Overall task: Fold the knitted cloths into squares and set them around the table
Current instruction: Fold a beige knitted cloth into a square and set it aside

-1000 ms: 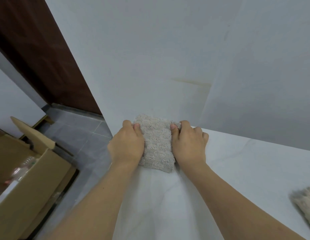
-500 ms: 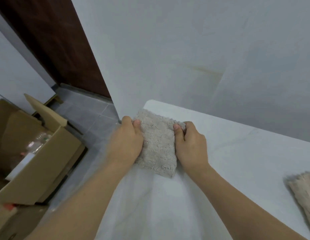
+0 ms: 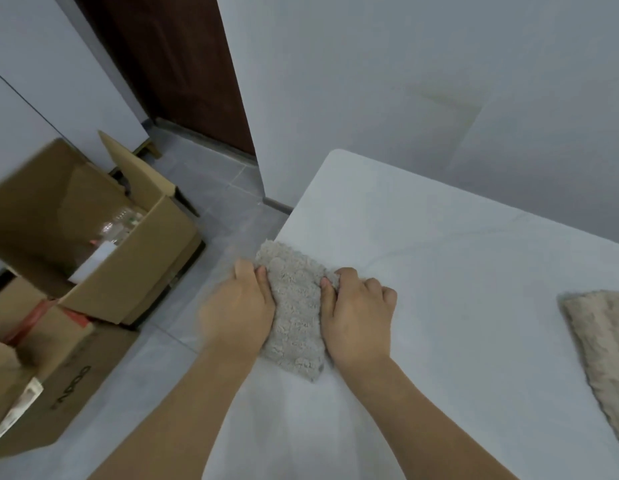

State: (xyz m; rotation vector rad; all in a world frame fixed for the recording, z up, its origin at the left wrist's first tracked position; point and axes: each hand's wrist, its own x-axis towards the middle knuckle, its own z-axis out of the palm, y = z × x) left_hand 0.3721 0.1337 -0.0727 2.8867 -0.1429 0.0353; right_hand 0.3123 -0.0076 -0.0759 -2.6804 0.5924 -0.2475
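While the folded cloth (image 3: pixel 296 315) lies at the left edge of the white table (image 3: pixel 457 271), the left hand (image 3: pixel 237 311) and right hand (image 3: pixel 356 320) grip its opposite sides, thumbs on top. Another cloth (image 3: pixel 602 344) lies well apart at right; cardboard boxes (image 3: pixel 93 237) stand on the floor.

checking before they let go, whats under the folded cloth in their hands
The folded knitted cloth lies on the white table near its left edge. The left hand and right hand grip its sides. Anything beneath it is covered.
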